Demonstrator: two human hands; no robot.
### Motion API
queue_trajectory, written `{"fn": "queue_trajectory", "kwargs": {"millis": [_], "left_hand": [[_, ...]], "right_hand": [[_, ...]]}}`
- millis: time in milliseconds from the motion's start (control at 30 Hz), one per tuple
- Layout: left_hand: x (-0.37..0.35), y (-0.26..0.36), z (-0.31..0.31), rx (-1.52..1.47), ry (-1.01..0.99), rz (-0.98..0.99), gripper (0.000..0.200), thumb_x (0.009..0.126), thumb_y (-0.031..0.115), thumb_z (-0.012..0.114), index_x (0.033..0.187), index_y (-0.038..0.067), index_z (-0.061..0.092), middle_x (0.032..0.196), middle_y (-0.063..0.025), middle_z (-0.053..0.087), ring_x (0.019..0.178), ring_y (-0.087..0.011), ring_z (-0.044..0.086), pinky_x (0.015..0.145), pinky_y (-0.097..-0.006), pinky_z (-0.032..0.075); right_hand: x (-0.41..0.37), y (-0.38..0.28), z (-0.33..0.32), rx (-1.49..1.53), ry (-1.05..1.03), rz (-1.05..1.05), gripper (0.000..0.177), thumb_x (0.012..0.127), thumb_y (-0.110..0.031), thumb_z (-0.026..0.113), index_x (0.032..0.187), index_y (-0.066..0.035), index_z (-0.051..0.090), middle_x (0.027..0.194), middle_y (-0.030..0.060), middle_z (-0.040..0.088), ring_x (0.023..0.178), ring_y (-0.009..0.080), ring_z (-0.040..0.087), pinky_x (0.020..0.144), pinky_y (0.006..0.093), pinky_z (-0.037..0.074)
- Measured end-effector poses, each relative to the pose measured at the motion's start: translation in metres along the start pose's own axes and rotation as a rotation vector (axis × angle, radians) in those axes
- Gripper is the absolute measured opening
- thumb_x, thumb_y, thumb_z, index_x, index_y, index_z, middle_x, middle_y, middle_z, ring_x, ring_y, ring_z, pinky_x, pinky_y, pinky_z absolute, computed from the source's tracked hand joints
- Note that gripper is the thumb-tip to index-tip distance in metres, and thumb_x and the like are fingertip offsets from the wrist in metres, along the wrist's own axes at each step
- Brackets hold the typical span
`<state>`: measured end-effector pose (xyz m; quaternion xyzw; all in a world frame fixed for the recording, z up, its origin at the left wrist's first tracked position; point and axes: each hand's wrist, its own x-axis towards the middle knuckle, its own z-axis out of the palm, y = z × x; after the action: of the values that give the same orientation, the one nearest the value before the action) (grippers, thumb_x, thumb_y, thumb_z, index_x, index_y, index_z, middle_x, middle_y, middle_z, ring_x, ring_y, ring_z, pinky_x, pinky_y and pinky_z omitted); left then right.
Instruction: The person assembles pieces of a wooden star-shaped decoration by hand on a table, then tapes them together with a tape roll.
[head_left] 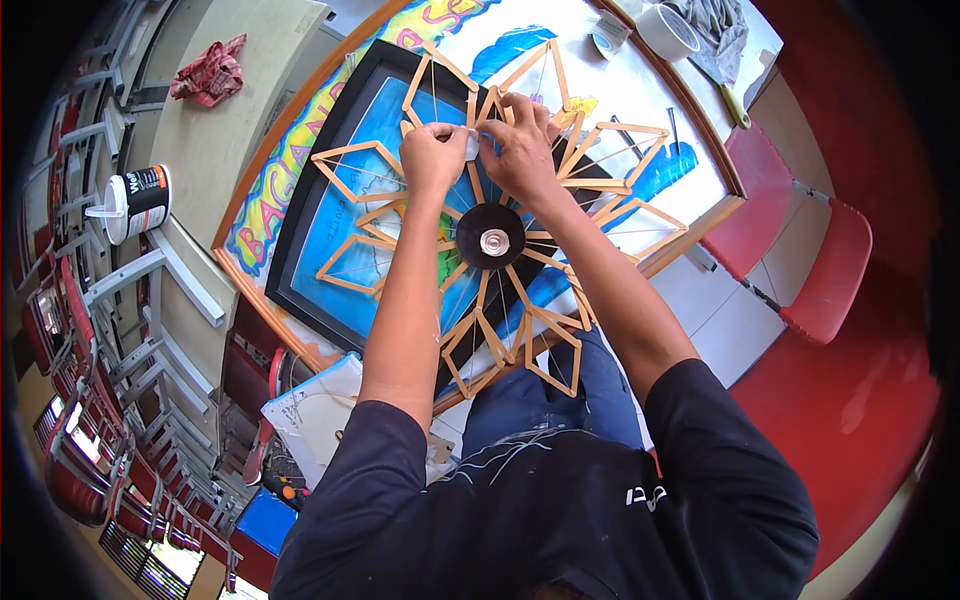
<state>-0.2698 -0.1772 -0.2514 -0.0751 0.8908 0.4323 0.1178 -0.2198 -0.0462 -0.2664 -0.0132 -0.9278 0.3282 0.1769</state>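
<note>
A flower-shaped frame of popsicle sticks [347, 187] with thin strings across its petals spreads out from a black disc [472, 238]. A small round white piece [495, 242] sits at the disc's middle. At the far petals, my left hand [433, 157] pinches a small whitish translucent piece [471, 146] beside a stick. My right hand [524, 148] is closed just to the right, thumb and forefinger together close to that piece; what they grip is hidden. The frame lies over a black-bordered blue painted panel [345, 185].
Beneath is a wood-edged board [258, 168] with painted lettering. A white tub [667, 33], a grey cloth [712, 35] and a green-handled tool [735, 106] lie at the far right. Left are a bucket [137, 204] and a red cloth [210, 71]; red chairs [832, 270] stand right.
</note>
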Motion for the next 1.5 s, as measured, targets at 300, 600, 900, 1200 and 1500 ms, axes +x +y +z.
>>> {"fn": "queue_trajectory", "kwargs": {"millis": [300,600,900,1200,1500], "left_hand": [[0.004,-0.015,0.004,-0.098,-0.021,0.029,0.023,0.087,0.020,0.069,0.091,-0.001,0.075,0.078,-0.0139,0.073,0.072,-0.0218,0.072,0.068,-0.0320,0.055],[0.006,-0.020,-0.005,-0.129,-0.180,0.024,0.020,0.088,0.010,0.068,0.102,-0.004,0.072,0.091,-0.0119,0.074,0.080,-0.0152,0.070,0.072,-0.0276,0.055],[-0.012,-0.022,-0.034,-0.172,-0.147,0.008,0.022,0.091,0.005,0.061,0.109,-0.005,0.068,0.092,-0.0102,0.073,0.079,-0.0123,0.068,0.069,-0.0252,0.053],[-0.028,-0.023,-0.024,-0.455,-0.187,-0.137,0.022,0.094,0.004,0.059,0.112,-0.006,0.066,0.099,-0.0127,0.071,0.083,-0.0142,0.068,0.071,-0.0253,0.057],[-0.028,-0.033,-0.012,-0.629,-0.168,-0.051,0.027,0.089,0.000,0.066,0.115,-0.007,0.061,0.098,-0.0123,0.070,0.085,-0.0140,0.068,0.076,-0.0251,0.057]], "right_hand": [[-0.013,-0.009,-0.008,0.010,-0.009,-0.056,0.030,0.076,-0.012,0.068,0.105,-0.016,0.071,0.123,0.0121,0.050,0.115,0.0326,0.046,0.092,0.0461,0.034],[0.002,-0.010,-0.002,-0.127,-0.089,-0.024,0.031,0.076,-0.010,0.064,0.104,-0.019,0.074,0.134,0.0102,0.046,0.120,0.0310,0.041,0.093,0.0457,0.031],[-0.016,-0.013,-0.013,-0.080,-0.190,-0.014,0.041,0.077,-0.003,0.061,0.111,-0.023,0.072,0.133,0.0114,0.046,0.121,0.0327,0.041,0.093,0.0463,0.033],[-0.012,-0.015,-0.011,0.186,-0.151,0.012,0.018,0.082,-0.011,0.067,0.097,-0.005,0.074,0.096,0.0114,0.065,0.092,0.0286,0.058,0.082,0.0378,0.048],[0.011,-0.024,-0.012,0.252,-0.442,0.356,0.023,0.078,-0.018,0.069,0.092,0.000,0.075,0.086,0.0177,0.071,0.077,0.0311,0.069,0.074,0.0383,0.054]]}}
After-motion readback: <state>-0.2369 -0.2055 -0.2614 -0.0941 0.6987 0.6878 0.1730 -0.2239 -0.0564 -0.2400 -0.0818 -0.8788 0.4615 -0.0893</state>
